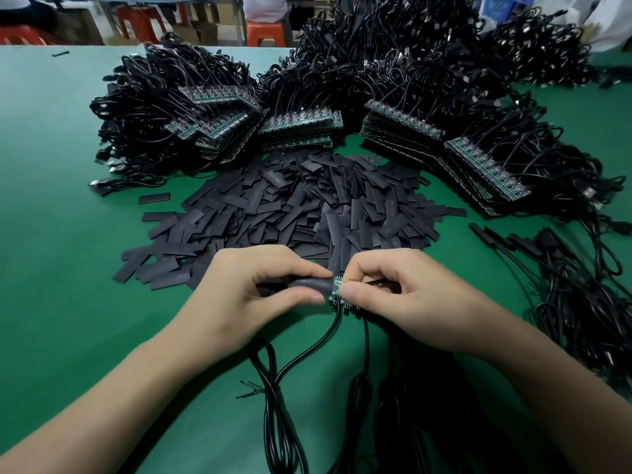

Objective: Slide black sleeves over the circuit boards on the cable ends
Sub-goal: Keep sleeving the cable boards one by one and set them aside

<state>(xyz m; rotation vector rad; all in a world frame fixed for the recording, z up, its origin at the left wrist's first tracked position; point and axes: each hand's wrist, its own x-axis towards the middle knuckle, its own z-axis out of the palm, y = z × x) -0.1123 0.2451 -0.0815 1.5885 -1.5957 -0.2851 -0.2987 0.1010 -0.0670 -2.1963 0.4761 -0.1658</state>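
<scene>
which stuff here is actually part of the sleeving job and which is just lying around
In the job: left hand, black sleeve, right hand, circuit board, cable, sleeve pile, board stacks.
Lying about: orange stool, cardboard boxes, stray sleeve.

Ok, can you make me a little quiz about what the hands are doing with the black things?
1. True or false: the left hand pinches a black sleeve.
2. The table is: A red, B green, C white?
3. What does the right hand pinch?
Key: 1 true; 2 B; 3 the circuit board on a cable end.
</scene>
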